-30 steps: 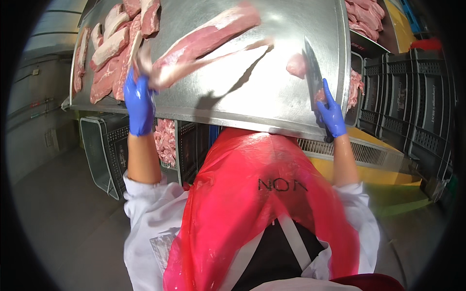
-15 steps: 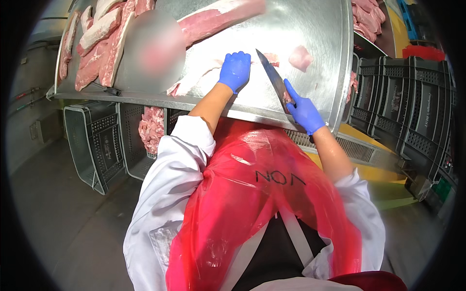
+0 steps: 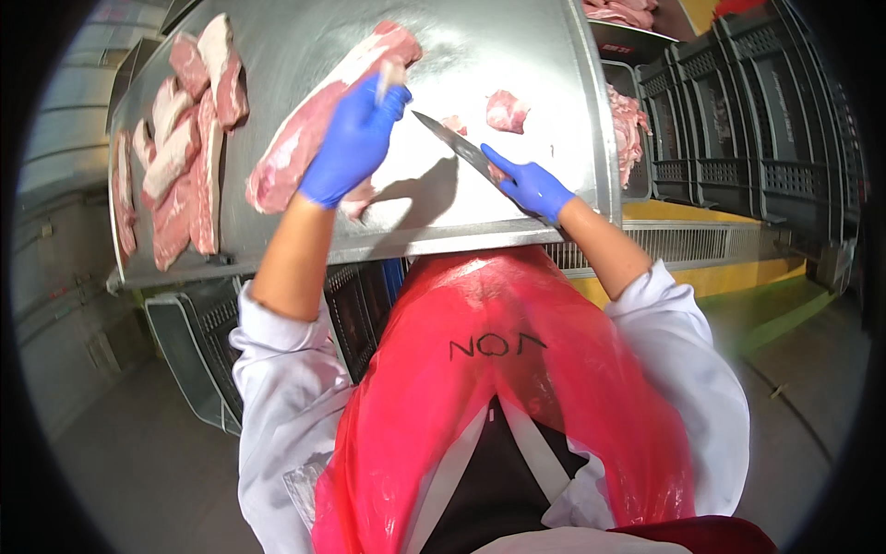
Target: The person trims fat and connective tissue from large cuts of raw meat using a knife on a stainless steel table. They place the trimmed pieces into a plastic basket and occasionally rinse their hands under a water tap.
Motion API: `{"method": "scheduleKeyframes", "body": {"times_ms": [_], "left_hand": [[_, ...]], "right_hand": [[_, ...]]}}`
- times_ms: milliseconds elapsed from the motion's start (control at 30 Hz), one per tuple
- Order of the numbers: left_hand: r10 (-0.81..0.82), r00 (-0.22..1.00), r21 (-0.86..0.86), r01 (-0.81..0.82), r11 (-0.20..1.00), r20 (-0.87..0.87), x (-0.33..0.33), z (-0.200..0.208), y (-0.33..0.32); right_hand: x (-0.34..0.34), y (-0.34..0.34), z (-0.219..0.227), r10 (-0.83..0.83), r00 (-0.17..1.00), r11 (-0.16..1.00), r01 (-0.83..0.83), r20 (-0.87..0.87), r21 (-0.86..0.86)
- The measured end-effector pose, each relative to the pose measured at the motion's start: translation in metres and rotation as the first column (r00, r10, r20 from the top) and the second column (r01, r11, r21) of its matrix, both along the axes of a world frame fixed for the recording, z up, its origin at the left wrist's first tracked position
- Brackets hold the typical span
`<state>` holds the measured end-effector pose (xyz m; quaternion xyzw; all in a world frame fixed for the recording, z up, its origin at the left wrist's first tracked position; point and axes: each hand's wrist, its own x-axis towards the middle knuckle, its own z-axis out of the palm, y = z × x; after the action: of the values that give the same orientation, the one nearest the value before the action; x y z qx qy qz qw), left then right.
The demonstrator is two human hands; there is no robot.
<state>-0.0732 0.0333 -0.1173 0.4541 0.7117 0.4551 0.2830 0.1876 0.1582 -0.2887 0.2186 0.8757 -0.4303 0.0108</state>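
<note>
My left hand (image 3: 349, 143) is closed around a pale strip of meat trimming (image 3: 391, 79). One end pokes out above the fingers, and another piece hangs below by the wrist. Behind that hand lies a long pork loin (image 3: 309, 120), slanting across the metal table (image 3: 517, 51); the hand hides part of it. In my right hand (image 3: 537, 190) is a long knife (image 3: 454, 140), its blade pointing up and left over the table. Just beyond the blade rest a small meat scrap (image 3: 454, 124) and a larger chunk (image 3: 507, 112).
Several fat-edged meat cuts (image 3: 180, 138) are piled on the table's left. A crate of meat pieces (image 3: 628, 134) stands beyond the right edge, near stacked dark crates (image 3: 748, 120). Another grey crate (image 3: 189, 355) sits below the front left edge.
My left hand has risen off the table and moved left, carrying the strip. The knife stays in my right hand. The whole view has shifted, showing more of the loin.
</note>
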Motion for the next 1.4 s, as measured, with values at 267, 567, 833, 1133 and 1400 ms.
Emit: {"method": "scheduleKeyframes", "body": {"times_ms": [267,567,833,1133,1400], "left_hand": [[-0.216,0.935,0.521,0.041,0.852,0.280,0.065,0.202,0.115],[-0.394,0.900,0.080,0.414,0.907,-0.187,0.110,-0.037,0.270],[-0.387,0.567,-0.211,0.351,0.912,-0.727,0.003,-0.215,0.037],[-0.015,0.698,-0.326,-0.315,0.891,-0.716,-0.131,-0.222,-0.248],[0.062,0.759,-0.280,-0.314,0.907,-0.649,-0.119,-0.205,-0.278]], "right_hand": [[0.112,0.001,0.050,-0.543,0.836,0.795,0.485,-0.071,-0.364],[0.240,-0.029,0.038,-0.896,0.437,0.439,0.850,-0.074,-0.290],[0.264,-0.074,0.035,-0.966,0.259,0.230,0.885,0.018,-0.406],[0.088,0.008,0.040,-0.632,0.773,0.741,0.624,0.053,-0.248],[-0.206,0.040,0.009,-0.468,0.878,0.850,0.415,-0.102,-0.325]]}}
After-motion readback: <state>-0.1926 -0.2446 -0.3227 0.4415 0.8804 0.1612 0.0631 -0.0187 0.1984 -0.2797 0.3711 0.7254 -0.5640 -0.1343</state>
